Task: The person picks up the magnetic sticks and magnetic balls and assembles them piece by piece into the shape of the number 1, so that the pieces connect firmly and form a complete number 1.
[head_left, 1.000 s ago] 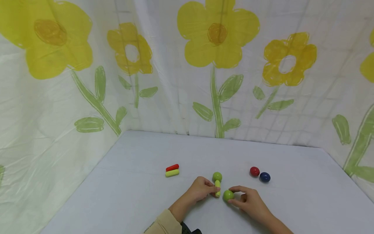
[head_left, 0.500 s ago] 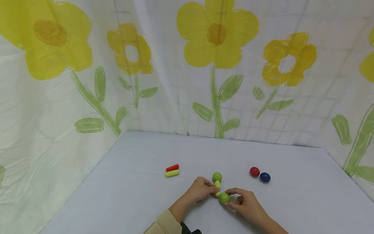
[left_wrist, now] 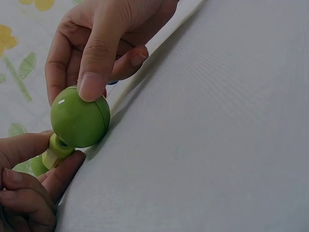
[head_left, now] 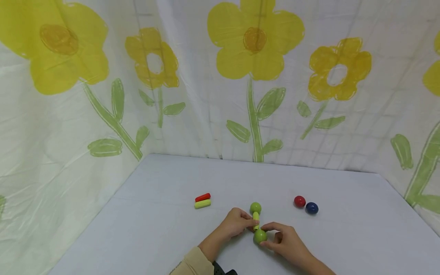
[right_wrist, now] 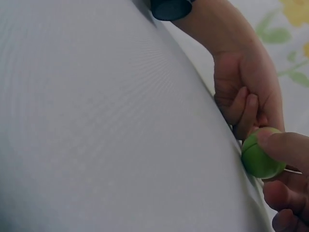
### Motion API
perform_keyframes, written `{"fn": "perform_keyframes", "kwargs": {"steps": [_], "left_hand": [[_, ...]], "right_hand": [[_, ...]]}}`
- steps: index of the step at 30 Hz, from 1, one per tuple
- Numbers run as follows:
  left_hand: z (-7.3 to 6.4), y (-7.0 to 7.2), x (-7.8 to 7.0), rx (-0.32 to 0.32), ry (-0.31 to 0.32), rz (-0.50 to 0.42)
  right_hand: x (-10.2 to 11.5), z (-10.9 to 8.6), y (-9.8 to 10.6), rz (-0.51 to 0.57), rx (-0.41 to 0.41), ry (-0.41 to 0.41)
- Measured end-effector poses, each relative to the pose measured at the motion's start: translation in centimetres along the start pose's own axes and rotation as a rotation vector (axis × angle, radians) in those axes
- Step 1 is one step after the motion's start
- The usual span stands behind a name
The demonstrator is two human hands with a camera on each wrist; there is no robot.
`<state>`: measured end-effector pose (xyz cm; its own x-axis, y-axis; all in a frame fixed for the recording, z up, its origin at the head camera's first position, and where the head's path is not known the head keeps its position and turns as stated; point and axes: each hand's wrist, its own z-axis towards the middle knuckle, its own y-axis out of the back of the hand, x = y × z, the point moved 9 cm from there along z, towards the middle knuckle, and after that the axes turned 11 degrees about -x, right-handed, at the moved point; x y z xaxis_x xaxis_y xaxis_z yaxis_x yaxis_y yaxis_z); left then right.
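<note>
White curtain (head_left: 192, 130) across the back, printed with yellow flowers (head_left: 233, 63) on green stems; pale, flat table (head_left: 137, 229) below it.

Left hand (head_left: 237, 222): thumb and finger pinch a yellow-green stick (head_left: 256, 216), which lies on the table pointing away from the person. Remaining fingers folded in, best seen from the left wrist.

Right hand (head_left: 287, 240): grasping a glossy green ball (head_left: 260, 236) between thumb and fingers, thumb on the side facing the left wrist camera. Thin seam runs round the ball. It sits at the stick's near end; cannot tell whether the two are joined or merely close.

Second green ball (head_left: 255, 207) at the stick's far end, in line with it, just beyond the left fingertips.

Beige sleeve (head_left: 196, 263) on the left forearm, black device (head_left: 223, 270) beside it at the lower edge. Right forearm bare where seen.

Farther out, left: red stick (head_left: 203, 197) and yellow stick (head_left: 203, 204) side by side, red the farther one. Right: red ball (head_left: 300, 201) and dark blue ball (head_left: 312, 208) close together, blue slightly nearer the person.
</note>
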<state>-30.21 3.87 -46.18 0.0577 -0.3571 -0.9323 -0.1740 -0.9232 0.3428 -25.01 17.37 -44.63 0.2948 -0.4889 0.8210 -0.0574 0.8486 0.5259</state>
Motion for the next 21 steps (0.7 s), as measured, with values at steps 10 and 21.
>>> {"fn": "perform_keyframes", "kwargs": {"steps": [10, 21], "left_hand": [[-0.04, 0.01, -0.03, -0.001, -0.006, -0.005], [0.02, -0.06, 0.02, 0.007, -0.006, -0.006]], "right_hand": [[0.92, 0.23, -0.45, 0.04, -0.041, 0.04], [0.98, 0.41, -0.7, 0.007, -0.074, 0.046]]}}
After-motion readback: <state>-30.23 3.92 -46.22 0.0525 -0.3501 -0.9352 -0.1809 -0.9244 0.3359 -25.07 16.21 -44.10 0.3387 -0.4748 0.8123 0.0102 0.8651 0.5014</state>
